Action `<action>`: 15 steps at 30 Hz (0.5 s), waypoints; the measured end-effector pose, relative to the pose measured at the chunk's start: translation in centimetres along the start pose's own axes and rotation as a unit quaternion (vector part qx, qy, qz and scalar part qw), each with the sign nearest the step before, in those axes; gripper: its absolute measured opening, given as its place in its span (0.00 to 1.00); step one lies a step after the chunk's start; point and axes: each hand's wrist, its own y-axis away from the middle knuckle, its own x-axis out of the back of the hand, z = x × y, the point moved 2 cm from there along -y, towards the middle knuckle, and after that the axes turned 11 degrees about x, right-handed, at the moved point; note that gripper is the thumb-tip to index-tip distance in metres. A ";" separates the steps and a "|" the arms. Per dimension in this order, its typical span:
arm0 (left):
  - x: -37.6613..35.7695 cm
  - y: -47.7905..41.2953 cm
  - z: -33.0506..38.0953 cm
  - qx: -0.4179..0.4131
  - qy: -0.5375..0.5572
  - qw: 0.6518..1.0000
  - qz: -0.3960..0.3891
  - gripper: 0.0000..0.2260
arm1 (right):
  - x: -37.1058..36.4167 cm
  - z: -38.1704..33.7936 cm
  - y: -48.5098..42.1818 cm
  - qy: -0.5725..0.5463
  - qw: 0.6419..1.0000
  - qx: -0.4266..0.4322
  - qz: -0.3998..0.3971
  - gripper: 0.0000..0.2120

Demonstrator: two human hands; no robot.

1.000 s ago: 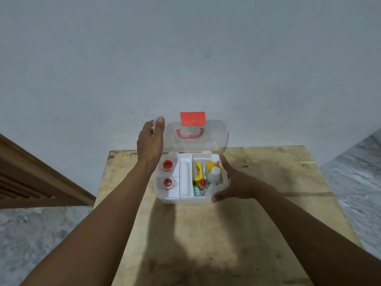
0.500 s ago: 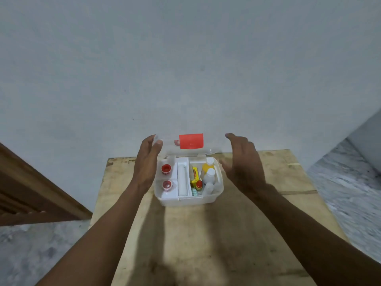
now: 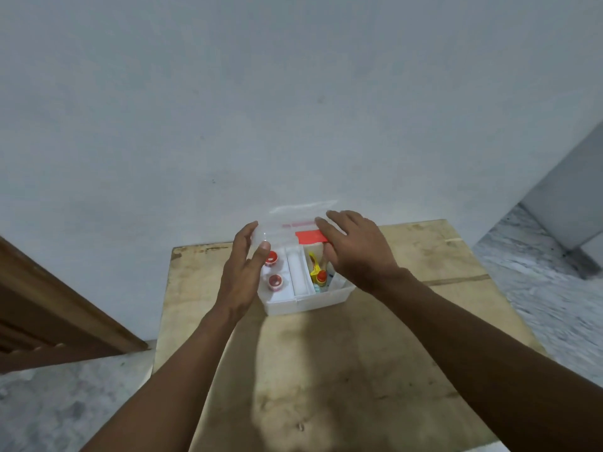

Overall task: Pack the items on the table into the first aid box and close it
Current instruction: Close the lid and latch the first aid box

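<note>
Now lid (image 3: 293,220) tips lower (L hand (image 3: 243,272) pinches edge, R hand (image 3: 355,252) flat atop).

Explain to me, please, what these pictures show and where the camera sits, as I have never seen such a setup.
No machine here: a person works with bare hands, and one wide-angle camera on their head looks forward and down. On the pale wooden table stands an open white plastic first aid box, holding two small red-topped round containers and a yellow item. Its clear plastic lid, with a red latch, is tilted partway over the box. The left hand pinches the lid's left edge; the right hand rests on top.
</note>
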 end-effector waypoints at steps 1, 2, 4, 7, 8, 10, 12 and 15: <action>0.1 0.4 -0.1 0.000 -0.006 1.000 -0.007 0.23 | 0.2 -0.1 0.3 0.001 1.000 0.007 0.009 0.18; 0.2 0.8 -0.5 0.001 -0.014 1.000 -0.014 0.23 | 0.2 -0.2 0.7 0.002 1.000 0.014 0.009 0.17; 0.4 1.4 -1.4 0.002 -0.036 0.999 -0.028 0.25 | 0.1 -0.6 1.6 0.002 1.000 0.024 -0.001 0.16; 0.7 1.5 -3.6 0.003 -0.076 0.997 -0.030 0.32 | -0.3 -1.8 3.3 -0.011 1.000 0.024 -0.017 0.14; 0.6 1.6 -4.2 0.003 -0.081 0.996 -0.030 0.34 | -0.4 -2.3 3.7 -0.012 0.999 0.023 -0.028 0.13; 0.5 2.1 -4.7 -0.001 -0.084 0.996 -0.034 0.38 | -0.6 -3.2 4.7 -0.011 0.998 0.021 -0.056 0.13; 0.3 2.5 -4.6 -0.014 -0.084 0.996 -0.030 0.35 | -0.7 -4.0 5.5 -0.004 0.997 0.015 -0.077 0.14; 0.2 2.7 -4.5 -0.028 -0.088 0.996 -0.018 0.30 | -1.0 -4.8 6.2 0.002 0.995 -0.004 -0.098 0.19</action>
